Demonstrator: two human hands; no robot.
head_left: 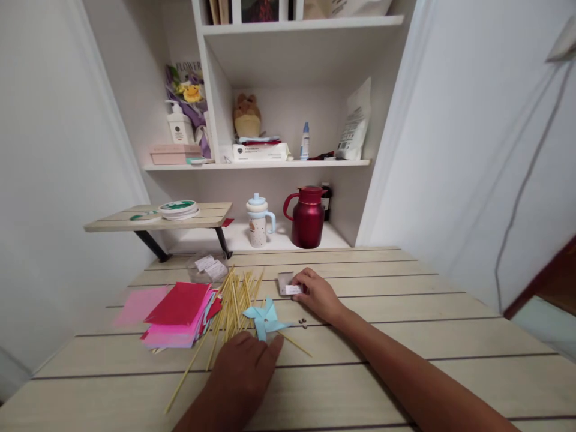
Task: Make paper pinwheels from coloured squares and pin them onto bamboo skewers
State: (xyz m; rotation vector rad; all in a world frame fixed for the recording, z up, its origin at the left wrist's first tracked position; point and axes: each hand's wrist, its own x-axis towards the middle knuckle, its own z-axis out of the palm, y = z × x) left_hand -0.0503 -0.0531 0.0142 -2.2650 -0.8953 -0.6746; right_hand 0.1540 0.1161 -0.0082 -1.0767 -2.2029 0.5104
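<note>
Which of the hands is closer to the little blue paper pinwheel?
Left. The left hand lies flat on the table just below the blue pinwheel, its fingertips at the pinwheel's edge. The right hand is off to the pinwheel's right, resting on a small clear packet.

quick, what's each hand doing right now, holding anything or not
Left hand: flat on the table, fingertips touching the light blue paper pinwheel, gripping nothing.
Right hand: fingers on a small clear packet; a real grip cannot be told.

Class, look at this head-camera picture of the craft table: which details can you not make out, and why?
1. Head view: whether the left hand grips the blue pinwheel; its palm faces down.
2. The small packet under the right hand: label too small, fingers cover part.
3. Two tiny dark bits: too small to identify.
4. Top shelf items: cut off by the frame's edge.
</note>
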